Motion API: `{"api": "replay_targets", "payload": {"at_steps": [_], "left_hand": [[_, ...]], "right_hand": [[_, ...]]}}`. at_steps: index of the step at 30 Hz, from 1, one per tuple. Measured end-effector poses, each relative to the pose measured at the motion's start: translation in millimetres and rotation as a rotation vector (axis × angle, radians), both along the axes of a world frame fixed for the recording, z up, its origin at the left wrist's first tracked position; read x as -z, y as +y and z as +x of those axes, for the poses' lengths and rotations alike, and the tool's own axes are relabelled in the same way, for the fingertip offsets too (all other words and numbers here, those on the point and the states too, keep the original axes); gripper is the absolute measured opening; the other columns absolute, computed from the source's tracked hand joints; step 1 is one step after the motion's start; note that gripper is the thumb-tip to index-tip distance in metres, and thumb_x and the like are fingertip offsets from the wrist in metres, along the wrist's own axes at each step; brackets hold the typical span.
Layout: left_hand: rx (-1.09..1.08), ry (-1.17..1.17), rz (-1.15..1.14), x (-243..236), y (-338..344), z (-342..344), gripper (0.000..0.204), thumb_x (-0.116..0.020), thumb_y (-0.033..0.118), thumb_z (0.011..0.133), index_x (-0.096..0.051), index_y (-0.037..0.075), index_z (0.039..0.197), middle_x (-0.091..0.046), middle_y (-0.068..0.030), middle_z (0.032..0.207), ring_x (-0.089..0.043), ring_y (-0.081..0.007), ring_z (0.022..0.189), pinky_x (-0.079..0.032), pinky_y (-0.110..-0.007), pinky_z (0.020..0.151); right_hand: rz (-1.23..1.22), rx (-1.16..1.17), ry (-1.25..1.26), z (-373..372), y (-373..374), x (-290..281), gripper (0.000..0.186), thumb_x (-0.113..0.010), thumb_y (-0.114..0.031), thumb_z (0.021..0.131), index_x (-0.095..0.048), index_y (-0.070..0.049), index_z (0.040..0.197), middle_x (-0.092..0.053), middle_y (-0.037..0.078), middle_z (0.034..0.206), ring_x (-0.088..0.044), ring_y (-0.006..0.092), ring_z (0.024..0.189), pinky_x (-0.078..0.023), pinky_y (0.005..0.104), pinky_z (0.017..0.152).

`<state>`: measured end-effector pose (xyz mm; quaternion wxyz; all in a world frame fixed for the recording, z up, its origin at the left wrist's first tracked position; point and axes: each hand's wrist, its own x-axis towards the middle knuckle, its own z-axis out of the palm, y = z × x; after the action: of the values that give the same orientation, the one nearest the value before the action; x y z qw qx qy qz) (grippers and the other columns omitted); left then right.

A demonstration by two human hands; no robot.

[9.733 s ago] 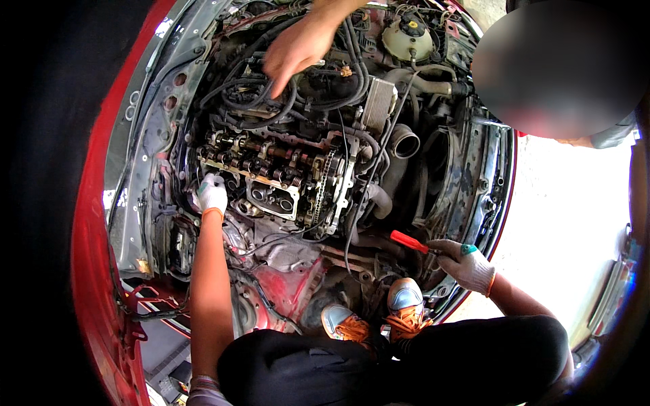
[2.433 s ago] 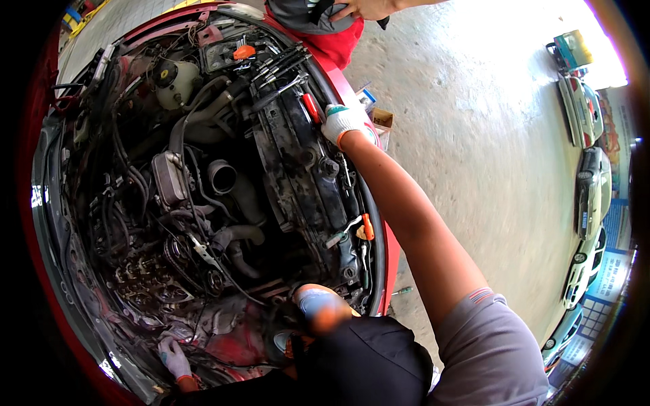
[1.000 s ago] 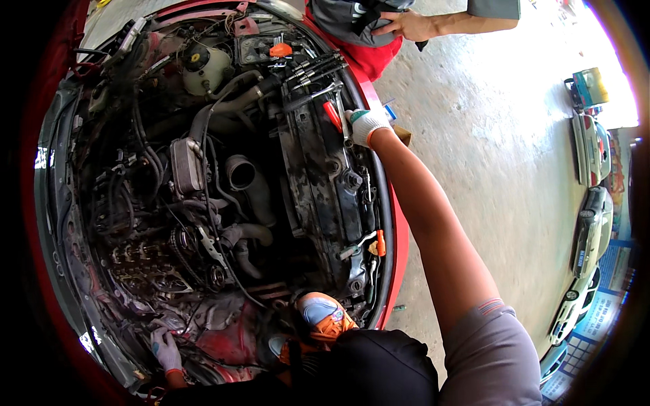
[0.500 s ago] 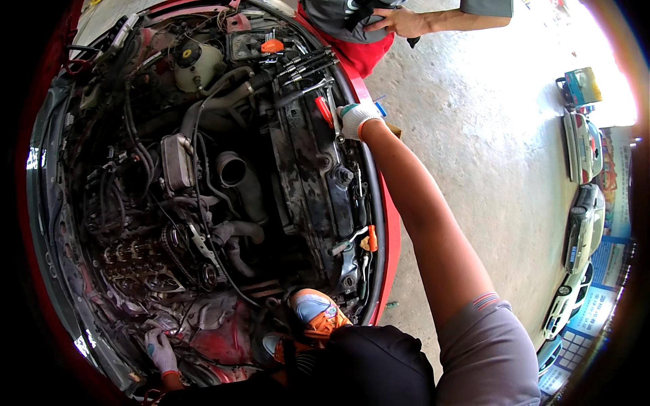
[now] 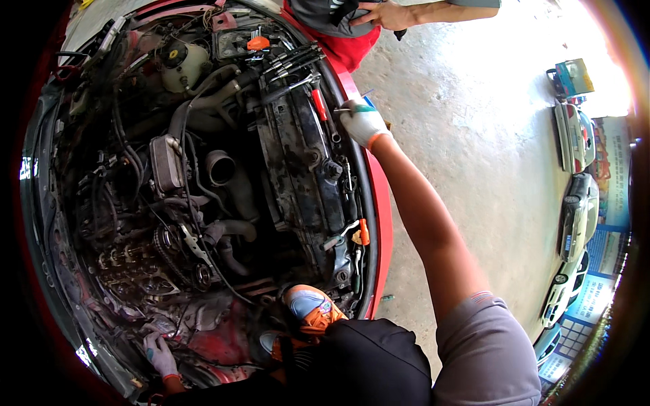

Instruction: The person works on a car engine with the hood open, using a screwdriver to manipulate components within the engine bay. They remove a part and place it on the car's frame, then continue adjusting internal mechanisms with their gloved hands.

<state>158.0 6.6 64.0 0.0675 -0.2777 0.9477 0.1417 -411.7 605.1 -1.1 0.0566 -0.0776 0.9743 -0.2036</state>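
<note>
Engine bay of a red car, bonnet up. Right hand (image 5: 363,124), in a white knit glove with teal patches, at the front edge of the bay; fingers bunched, cannot tell whether anything is gripped. Red-handled screwdriver (image 5: 319,104) lies on the black front panel (image 5: 308,128), just left of that hand, beside a ring spanner (image 5: 332,128). Left hand (image 5: 160,355), gloved too, low in the bay near the engine (image 5: 135,267), whose camshafts lie exposed; fingers slightly parted, tips against dark parts, hold unclear. Further up the panel, a row of socket extensions (image 5: 291,64); lower down, an orange-handled tool (image 5: 364,232). Orange-laced shoe (image 5: 315,308) inside the bay. Beyond the front edge, a co-worker's hand (image 5: 387,15) against a grey top.
</note>
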Motion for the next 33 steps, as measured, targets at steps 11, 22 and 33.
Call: {"api": "replay_targets", "payload": {"at_steps": [11, 22, 33], "left_hand": [[-0.024, 0.007, 0.010, 3, -5, 3, 0.014, -0.057, 0.004, 0.090, -0.061, -0.004, 0.101, -0.061, -0.0180, 0.103, -0.058, -0.0350, 0.097, -0.046, -0.042, 0.088], [-0.174, 0.153, -0.073, -1, -37, -1, 0.027, -0.053, 0.016, 0.099, -0.062, -0.007, 0.109, -0.063, -0.0192, 0.112, -0.059, -0.0318, 0.105, -0.045, -0.040, 0.096], [0.318, 0.050, 0.326, -155, 108, -235, 0.030, -0.063, 0.008, 0.086, -0.061, -0.003, 0.115, -0.062, -0.0157, 0.117, -0.058, -0.0300, 0.114, -0.044, -0.037, 0.104]], "right_hand": [[-1.690, 0.498, -0.686, 146, 33, -24, 0.016, -0.048, -0.002, 0.076, -0.052, -0.010, 0.089, -0.050, 0.004, 0.087, -0.050, 0.0154, 0.075, -0.042, 0.0261, 0.058], [0.138, 0.205, -0.428, 186, 1, -8, 0.042, -0.058, -0.043, 0.085, -0.071, -0.005, 0.095, -0.070, 0.021, 0.089, -0.068, 0.0375, 0.087, -0.054, 0.0437, 0.079], [-0.555, 0.190, -0.552, 207, -43, -97, 0.040, -0.056, -0.035, 0.091, -0.064, 0.003, 0.098, -0.063, 0.017, 0.074, -0.065, 0.0230, 0.073, -0.052, 0.0387, 0.071]]}}
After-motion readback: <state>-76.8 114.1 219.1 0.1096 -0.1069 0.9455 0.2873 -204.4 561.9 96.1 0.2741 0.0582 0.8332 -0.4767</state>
